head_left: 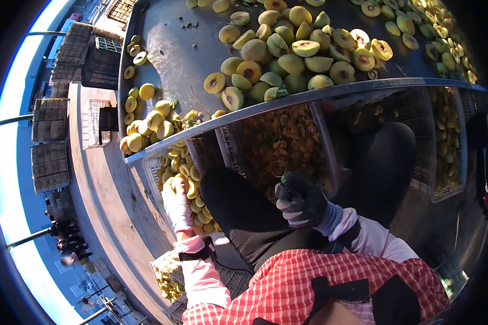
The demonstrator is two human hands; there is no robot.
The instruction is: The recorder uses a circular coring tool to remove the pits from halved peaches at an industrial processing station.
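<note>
My left hand (177,205), in a whitish glove, is at a crate of yellow-green peach halves (201,215) below the table's left corner. Its fingers are curled around what looks like a peach half (172,186); the glove partly hides it. In front of my lap, my right hand (302,205), in a dark grey glove, is closed on a small pitting tool with a green handle (285,182). A thin wire loop juts from that handle. Behind the tool, a crate (325,146) holds brownish-orange pits and scraps.
A metal table (173,49) with a raised rim carries heaped halved peaches (293,65). Another crate of halves (447,141) stands below at the right. My knees sit between the crates. Stacked crates (50,127) and several people line the far left.
</note>
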